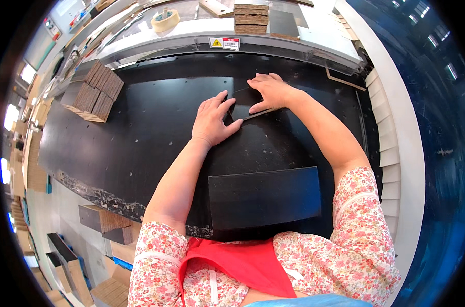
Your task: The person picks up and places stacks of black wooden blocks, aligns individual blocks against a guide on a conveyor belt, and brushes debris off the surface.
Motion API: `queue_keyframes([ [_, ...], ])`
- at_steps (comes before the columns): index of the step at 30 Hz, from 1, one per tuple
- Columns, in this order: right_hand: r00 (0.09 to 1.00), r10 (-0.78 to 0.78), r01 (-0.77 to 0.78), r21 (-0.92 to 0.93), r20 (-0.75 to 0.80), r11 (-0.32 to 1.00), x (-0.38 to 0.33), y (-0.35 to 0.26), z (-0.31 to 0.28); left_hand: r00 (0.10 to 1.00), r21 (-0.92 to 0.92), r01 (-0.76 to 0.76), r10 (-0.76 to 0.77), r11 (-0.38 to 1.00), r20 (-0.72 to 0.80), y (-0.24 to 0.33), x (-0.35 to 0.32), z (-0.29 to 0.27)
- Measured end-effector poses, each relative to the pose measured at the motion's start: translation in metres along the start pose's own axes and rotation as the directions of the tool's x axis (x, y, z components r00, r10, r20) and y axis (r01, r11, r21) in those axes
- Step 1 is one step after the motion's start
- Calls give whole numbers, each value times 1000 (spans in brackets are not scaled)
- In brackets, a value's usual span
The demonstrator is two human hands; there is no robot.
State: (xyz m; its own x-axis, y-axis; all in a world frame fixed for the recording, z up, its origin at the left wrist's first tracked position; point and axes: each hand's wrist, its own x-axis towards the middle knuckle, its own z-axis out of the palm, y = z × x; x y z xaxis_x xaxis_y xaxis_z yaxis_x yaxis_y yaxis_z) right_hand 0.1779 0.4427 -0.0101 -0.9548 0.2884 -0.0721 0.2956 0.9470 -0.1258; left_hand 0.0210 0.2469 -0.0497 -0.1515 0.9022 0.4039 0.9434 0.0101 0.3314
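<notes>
A small dark board (241, 104) lies on the black worktop, its thin near edge catching light, and its colour barely sets it apart from the surface. My left hand (212, 121) holds its left end, the thumb at the near corner and the fingers along the side. Across the board reaches my right hand (273, 94), thumb by the near edge and fingertips toward the far edge. Closer to my body, a larger black rectangular panel (266, 199) lies flat, touched by neither hand.
On the worktop (155, 128), a stack of cut boards (93, 91) stands at the left. Behind it, a white ledge carries a tape roll (165, 20) and more stacked boards (251, 16). Pale overlapping flaps (389, 148) line the right side. Cut boards (105, 221) sit below, at the left.
</notes>
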Motion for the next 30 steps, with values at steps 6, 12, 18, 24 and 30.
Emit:
queue_keyframes([
  [6, 998, 8, -11, -44, -60, 999, -53, 16, 5, 1000, -6, 9, -9, 1000, -24, -2, 1, 3],
  [12, 747, 654, -663, -58, -123, 746, -137, 68, -9, 994, -73, 12, -20, 997, -109, -12, -22, -4],
  [18, 392, 877, -920, -118, -277, 374, -227, 130, -18, 988, -28, 108, -110, 994, -109, -19, -57, -18],
  [24, 470, 875, -867, 128, -116, 482, -230, 146, -47, 987, 80, 102, -90, 992, -135, -16, -58, -23],
  [30, 504, 857, -863, -90, -106, 497, -223, 135, -49, 987, 59, 91, -82, 994, -139, -13, -56, -22],
])
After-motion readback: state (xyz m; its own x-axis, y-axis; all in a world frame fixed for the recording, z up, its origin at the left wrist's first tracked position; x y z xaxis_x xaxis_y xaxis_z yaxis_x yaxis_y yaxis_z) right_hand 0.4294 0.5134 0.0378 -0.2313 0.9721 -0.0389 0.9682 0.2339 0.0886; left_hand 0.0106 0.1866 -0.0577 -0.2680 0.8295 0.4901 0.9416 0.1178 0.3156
